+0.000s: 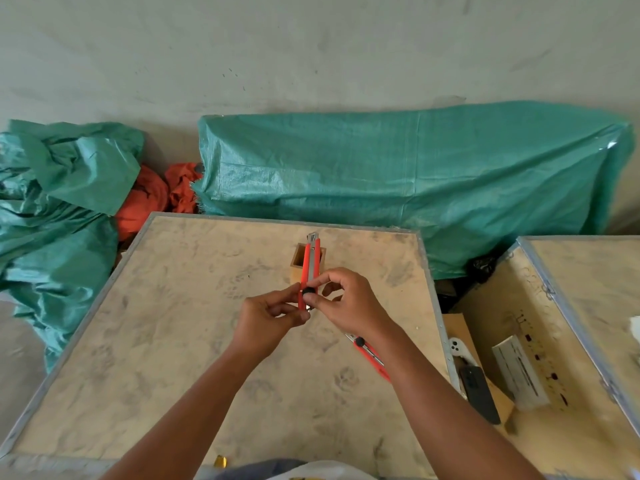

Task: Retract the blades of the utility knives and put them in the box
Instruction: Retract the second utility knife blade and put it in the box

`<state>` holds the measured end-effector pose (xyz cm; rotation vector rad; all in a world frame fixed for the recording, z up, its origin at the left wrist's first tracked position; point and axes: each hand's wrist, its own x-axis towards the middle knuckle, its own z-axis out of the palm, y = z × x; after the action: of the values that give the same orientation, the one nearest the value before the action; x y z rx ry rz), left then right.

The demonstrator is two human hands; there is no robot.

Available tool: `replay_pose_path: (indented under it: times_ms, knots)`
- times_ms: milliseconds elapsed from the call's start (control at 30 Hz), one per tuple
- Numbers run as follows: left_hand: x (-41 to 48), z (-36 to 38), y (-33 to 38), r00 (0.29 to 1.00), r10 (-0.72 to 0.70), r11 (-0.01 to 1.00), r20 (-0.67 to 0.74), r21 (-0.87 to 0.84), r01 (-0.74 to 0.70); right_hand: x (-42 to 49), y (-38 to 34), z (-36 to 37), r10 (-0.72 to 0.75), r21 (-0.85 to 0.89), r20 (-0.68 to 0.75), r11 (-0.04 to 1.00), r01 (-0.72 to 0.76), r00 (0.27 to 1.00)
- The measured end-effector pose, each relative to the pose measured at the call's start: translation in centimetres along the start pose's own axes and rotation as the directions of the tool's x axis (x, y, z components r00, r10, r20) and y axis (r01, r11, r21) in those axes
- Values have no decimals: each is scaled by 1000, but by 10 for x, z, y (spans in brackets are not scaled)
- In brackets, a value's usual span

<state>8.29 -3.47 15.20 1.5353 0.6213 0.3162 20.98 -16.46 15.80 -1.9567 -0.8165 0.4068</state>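
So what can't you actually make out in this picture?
- Head view: second red utility knife on the plywood tabletop, far end hidden under the right forearm.
- Inside of the small wooden box, blocked by the held red utility knife.
- Print on the white carton, too small.

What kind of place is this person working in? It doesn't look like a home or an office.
Probably a storeroom or rough workshop. The work surface is a dusty plywood crate with metal edging, a second crate stands beside it, and bulky goods along the bare plaster wall lie under green tarpaulins.
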Motion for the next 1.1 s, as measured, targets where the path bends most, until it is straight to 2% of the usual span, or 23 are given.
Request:
replay_pose_path:
  times_ms: [67,200,333,433,500,600,800,967,1100]
  knots:
    - [4,1,1,1000,-2,1000,4,3,2,2,1,1,-3,-9,-22,1000,2,1000]
    - [10,2,-1,1000,-18,1000,4,-20,18,8,7,-2,-24,-2,38,1000,24,999]
    - [17,3,-5,1000,-18,1000,2,6,18,10,13,4,-38,-22,-48,999,37,998]
    - [26,2,-10,1000,-22,999,22,35,21,16,20,9,7,1,-61,1000,-7,998]
    - [34,1,-14,999,-18,998,37,53,16,24,24,8,78,91,-45,993,-73,996]
    - [50,0,-18,998,-12,996,62,90,6,45,35,5,147,180,-96,975,-128,984]
    - [105,4,-27,998,-24,981,53,193,14,104,50,-3,115,122,-133,988,-99,984]
    - [160,4,-41,999,-37,921,-21,386,42,150,73,15,91,4,-232,996,-93,968]
    - [188,10,-58,993,-121,867,0,487,106,165,94,39,55,-110,-250,990,-85,967]
